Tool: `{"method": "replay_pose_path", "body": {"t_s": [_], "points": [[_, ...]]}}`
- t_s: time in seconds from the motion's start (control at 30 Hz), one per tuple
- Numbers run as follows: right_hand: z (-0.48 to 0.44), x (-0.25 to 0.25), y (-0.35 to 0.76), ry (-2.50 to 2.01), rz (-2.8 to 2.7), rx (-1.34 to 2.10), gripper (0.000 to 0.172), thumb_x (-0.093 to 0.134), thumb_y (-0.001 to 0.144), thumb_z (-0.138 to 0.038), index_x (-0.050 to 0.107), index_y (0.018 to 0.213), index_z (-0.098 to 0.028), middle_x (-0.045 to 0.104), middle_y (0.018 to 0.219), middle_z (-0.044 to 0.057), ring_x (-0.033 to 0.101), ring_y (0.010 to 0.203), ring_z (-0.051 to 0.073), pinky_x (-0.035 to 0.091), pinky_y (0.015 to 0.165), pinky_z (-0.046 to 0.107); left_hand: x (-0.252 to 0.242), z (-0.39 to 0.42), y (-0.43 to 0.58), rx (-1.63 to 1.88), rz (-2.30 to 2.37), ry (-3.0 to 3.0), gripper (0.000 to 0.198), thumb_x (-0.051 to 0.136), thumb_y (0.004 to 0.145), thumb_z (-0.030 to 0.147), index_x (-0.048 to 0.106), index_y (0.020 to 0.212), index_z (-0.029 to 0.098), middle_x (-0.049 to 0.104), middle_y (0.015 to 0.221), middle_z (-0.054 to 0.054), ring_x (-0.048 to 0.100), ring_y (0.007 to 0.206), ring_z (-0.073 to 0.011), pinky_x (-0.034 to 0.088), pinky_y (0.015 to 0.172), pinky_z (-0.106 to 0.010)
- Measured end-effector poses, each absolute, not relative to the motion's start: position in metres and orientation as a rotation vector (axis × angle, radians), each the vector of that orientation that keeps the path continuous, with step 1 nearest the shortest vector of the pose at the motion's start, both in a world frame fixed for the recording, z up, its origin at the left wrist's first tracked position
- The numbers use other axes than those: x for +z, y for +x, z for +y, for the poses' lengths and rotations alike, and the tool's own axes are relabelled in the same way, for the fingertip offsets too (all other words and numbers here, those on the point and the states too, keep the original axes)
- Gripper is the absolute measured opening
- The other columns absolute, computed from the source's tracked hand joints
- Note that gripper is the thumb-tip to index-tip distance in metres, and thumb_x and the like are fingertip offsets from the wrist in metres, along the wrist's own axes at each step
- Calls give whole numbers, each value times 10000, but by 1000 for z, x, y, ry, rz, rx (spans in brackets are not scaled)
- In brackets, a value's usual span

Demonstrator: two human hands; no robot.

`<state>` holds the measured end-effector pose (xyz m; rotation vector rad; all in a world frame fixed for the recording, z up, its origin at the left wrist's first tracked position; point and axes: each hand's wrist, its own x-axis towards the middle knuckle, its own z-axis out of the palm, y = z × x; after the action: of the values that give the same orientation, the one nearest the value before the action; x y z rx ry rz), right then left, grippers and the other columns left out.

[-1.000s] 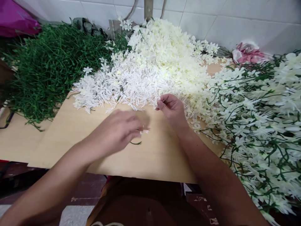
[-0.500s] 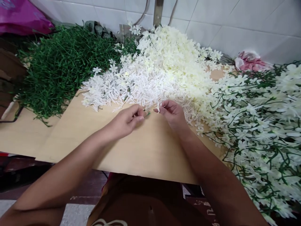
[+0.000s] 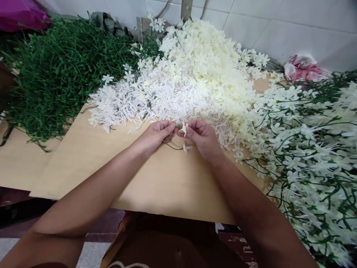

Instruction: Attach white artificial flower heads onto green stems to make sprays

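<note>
My left hand [image 3: 163, 133] pinches a thin green stem [image 3: 173, 147] over the board. One branch of the stem curves out below my fingers and carries a small white flower [image 3: 186, 149]. Close beside it, my right hand [image 3: 201, 137] holds another white flower [image 3: 184, 129] between thumb and fingers, at the green tip showing from my left hand. Whether flower and tip are joined cannot be made out. Just behind both hands lies a heap of thin white pieces [image 3: 178, 97], with cream petals [image 3: 212, 63] piled further back.
Green stems [image 3: 64, 70] form a large pile at the left. Stemmed white flowers [image 3: 312, 160] cover the right side. A brown board [image 3: 167, 182] lies under my hands. A pink and white cloth [image 3: 304, 67] rests by the tiled wall [image 3: 287, 33]; a magenta bag [image 3: 22, 15] is at the far left.
My hands have come together, the left one moving right towards the right one. A stem branch with a white flower now shows below my left hand. The view has shifted slightly.
</note>
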<state>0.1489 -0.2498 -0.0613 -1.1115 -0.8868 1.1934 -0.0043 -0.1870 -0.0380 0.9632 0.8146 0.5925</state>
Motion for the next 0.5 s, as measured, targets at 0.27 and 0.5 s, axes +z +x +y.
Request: {"method": "replay_pose_path", "body": {"t_s": [0.27, 0.5], "points": [[-249, -65, 142, -1111, -845, 1159, 366, 809, 636, -498, 594, 717, -212, 620, 648, -44, 656, 654, 121, 610, 783, 363, -35, -189, -2, 556, 862, 969, 268, 748, 762, 261, 590, 597, 119, 438, 466, 35, 310, 415, -26, 189, 405, -155], [-252, -65, 141, -1141, -861, 1074, 372, 792, 661, -513, 584, 741, -214, 627, 684, -34, 651, 658, 129, 601, 746, 364, -37, -191, 0, 608, 900, 970, 229, 716, 782, 226, 590, 617, 129, 458, 486, 32, 332, 423, -34, 197, 408, -164]]}}
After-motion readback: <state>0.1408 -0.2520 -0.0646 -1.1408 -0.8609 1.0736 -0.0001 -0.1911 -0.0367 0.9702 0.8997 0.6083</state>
